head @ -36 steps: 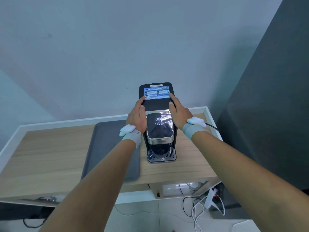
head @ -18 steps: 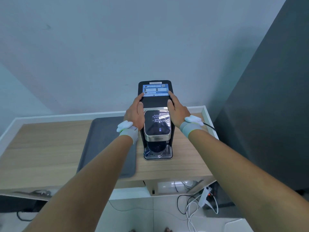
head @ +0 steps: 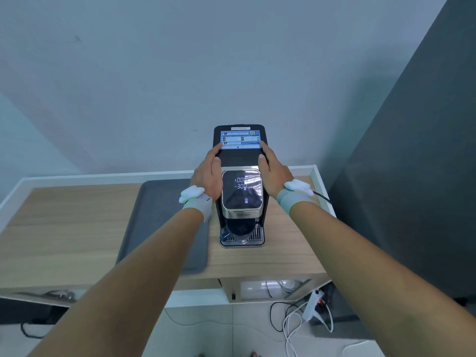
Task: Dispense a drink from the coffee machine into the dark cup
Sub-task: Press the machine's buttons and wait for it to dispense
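A black coffee machine [head: 239, 157] stands on the wooden table [head: 64, 235] near its right end, with a blue label on top and a lit front panel showing white digits. The dark cup [head: 238, 228] sits on the drip tray [head: 255, 239] under the spout, partly hidden by the panel. My left hand [head: 208, 171] lies flat against the machine's left side. My right hand [head: 273, 167] presses the right side. Both hands clasp the machine's body.
A dark grey mat [head: 159, 217] lies on the table left of the machine. A dark partition [head: 412, 176] stands close on the right. A black cable [head: 322, 197] runs off the table's right edge. White cables and a power strip [head: 313, 305] lie on the floor.
The view has shifted slightly, so the machine sits a little lower in frame than half a second ago. Both hands stay on the machine's sides.
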`<state>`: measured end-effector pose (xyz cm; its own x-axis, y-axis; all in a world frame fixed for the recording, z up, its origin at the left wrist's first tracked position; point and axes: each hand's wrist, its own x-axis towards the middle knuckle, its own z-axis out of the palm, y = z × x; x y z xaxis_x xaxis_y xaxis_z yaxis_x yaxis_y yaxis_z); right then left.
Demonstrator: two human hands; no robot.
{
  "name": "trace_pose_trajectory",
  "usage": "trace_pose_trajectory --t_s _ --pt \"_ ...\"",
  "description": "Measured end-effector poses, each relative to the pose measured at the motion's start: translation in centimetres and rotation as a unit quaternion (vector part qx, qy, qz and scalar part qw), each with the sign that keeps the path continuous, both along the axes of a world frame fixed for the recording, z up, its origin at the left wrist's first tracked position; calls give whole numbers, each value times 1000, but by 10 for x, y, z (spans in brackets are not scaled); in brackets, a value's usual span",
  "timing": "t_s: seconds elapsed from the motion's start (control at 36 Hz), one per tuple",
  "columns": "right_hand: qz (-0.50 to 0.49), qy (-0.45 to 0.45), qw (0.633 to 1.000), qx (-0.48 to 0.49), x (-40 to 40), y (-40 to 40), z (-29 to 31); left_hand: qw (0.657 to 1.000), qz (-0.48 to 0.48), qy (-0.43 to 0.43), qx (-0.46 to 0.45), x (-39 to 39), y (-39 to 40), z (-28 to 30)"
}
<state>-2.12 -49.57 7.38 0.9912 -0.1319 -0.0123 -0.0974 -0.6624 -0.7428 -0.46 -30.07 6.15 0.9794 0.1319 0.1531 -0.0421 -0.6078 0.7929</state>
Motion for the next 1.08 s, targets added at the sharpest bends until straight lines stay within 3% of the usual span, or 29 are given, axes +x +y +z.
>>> trace_pose_trajectory --t_s 1.08 --pt "-2 -7 1000 7 2 1 -3 1000 0 -2 -16 0 -1 0"
